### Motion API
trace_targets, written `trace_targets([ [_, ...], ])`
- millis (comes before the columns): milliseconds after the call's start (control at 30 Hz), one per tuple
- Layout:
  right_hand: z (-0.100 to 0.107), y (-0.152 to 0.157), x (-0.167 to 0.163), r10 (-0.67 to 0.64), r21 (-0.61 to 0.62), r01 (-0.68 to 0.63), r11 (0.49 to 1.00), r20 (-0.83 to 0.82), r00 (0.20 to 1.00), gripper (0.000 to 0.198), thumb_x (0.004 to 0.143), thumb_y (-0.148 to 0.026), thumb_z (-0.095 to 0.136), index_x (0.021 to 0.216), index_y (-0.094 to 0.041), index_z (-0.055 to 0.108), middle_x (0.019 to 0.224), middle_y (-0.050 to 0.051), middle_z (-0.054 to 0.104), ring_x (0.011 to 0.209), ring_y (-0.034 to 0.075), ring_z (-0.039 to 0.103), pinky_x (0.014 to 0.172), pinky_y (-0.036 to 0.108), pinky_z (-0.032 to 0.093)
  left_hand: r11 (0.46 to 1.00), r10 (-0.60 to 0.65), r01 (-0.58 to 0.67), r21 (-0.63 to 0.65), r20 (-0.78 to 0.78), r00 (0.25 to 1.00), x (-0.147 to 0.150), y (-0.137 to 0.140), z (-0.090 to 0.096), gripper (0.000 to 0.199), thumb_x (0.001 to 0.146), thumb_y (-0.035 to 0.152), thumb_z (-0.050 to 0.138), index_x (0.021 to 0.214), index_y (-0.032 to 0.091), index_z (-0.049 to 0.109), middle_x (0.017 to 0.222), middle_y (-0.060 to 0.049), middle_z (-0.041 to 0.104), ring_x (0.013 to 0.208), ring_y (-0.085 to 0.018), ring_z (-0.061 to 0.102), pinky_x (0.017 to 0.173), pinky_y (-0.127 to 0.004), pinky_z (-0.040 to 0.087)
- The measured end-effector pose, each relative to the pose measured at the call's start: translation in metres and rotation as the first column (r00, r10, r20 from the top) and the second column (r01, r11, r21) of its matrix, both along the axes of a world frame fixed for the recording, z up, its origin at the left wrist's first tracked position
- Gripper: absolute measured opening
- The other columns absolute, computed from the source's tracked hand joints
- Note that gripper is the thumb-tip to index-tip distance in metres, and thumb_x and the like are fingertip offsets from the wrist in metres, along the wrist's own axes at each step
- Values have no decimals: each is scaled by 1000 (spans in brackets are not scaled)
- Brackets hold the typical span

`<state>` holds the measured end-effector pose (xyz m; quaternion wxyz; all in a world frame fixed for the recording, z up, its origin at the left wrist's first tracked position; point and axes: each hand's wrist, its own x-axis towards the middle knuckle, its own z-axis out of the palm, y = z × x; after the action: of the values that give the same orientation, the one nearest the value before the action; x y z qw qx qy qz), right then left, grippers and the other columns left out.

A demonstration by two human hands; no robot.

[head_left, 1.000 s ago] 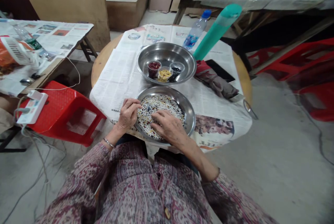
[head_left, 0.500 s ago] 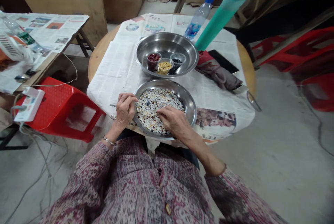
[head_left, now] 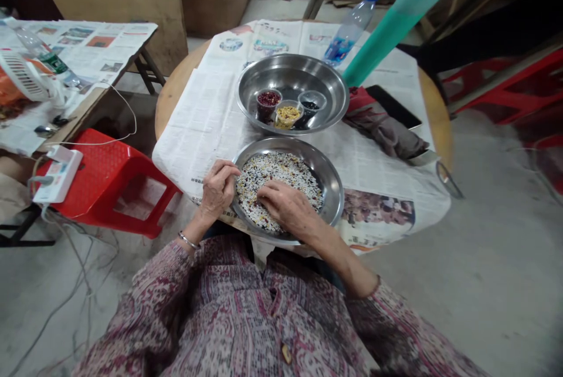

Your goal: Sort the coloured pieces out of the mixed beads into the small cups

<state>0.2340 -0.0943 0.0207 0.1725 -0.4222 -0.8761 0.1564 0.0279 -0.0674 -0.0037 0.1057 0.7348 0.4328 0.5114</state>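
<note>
In front of me a shallow steel basin (head_left: 331,176) holds white rice grains (head_left: 281,166) mixed with dark, yellow and red beans. My left hand (head_left: 219,186), with a bracelet at the wrist, is closed on the basin's left rim, fingers curled over the edge. My right hand (head_left: 285,204) reaches into the grains, thumb and fingers pinched together; whatever is between the fingertips is hidden. Behind stands a deeper steel basin (head_left: 325,72) with three clear cups: one of red beans (head_left: 268,99), one of yellow kernels (head_left: 288,114), one of black beans (head_left: 311,105).
Newspaper (head_left: 211,101) covers the round table. A bottle with a blue cap (head_left: 347,34), a tall green cylinder (head_left: 396,28), a dark folded cloth (head_left: 389,125) and a black flat object (head_left: 393,106) lie beyond. On the left, a red stool (head_left: 105,177) carries a power strip (head_left: 59,175).
The whole view has shifted slightly, so the table appears further right. My right hand has moved a little left within the grains. My left hand stays at the rim.
</note>
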Motion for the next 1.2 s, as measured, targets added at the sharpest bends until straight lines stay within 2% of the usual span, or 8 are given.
trace_targets([
  [200, -3, -2, 10, -89, 5, 89, 996, 28, 996, 18, 97, -17, 49, 93, -19, 67, 88, 7, 69, 83, 19, 62, 74, 31, 46, 1000, -11, 11, -13, 4, 1000, 0, 1, 0, 26, 89, -3, 50, 86, 18, 64, 93, -2, 62, 92, -14, 63, 86, -29, 53],
  [333, 1, 1, 8, -153, 26, 153, 988, -7, 988, 17, 96, -17, 50, 98, -18, 68, 93, 9, 68, 91, 22, 63, 81, 34, 49, 1000, -2, 2, -4, 3, 1000, 0, 1, -1, 26, 89, -3, 50, 86, 19, 64, 93, -2, 62, 92, -14, 63, 85, -30, 53],
  [500, 1, 7, -7, -144, 27, 144, 989, -22, 989, 17, 94, -20, 55, 107, -18, 66, 106, 12, 67, 106, 26, 59, 91, 40, 51, 1000, -2, 2, -10, 2, 1000, 0, 1, 0, 26, 89, -3, 49, 86, 18, 65, 92, -2, 62, 92, -14, 62, 86, -30, 53],
  [733, -1, 9, -26, -120, -21, 120, 993, 32, 992, 23, 96, -22, 52, 116, -19, 62, 105, 11, 64, 100, 24, 58, 83, 37, 50, 1000, 6, -6, 12, -22, 1000, 0, 1, 0, 25, 91, -1, 49, 86, 19, 64, 92, -3, 62, 92, -15, 62, 85, -30, 53],
  [967, 7, 9, -36, -194, 2, 195, 981, 137, 971, 23, 94, -26, 57, 114, -20, 63, 114, 12, 63, 110, 27, 54, 80, 35, 48, 1000, 1, -1, -15, -11, 1000, -1, 1, -1, 26, 92, 1, 48, 86, 20, 64, 93, -3, 61, 93, -16, 62, 87, -31, 54],
  [1200, 10, 7, -46, -130, -70, 144, 987, 168, 977, 17, 94, -18, 55, 106, -18, 67, 106, 11, 66, 100, 22, 58, 80, 31, 46, 1000, -4, 4, -23, -5, 1000, -1, 0, 1, 25, 92, 1, 48, 86, 19, 64, 93, -3, 62, 93, -16, 62, 87, -32, 53],
])
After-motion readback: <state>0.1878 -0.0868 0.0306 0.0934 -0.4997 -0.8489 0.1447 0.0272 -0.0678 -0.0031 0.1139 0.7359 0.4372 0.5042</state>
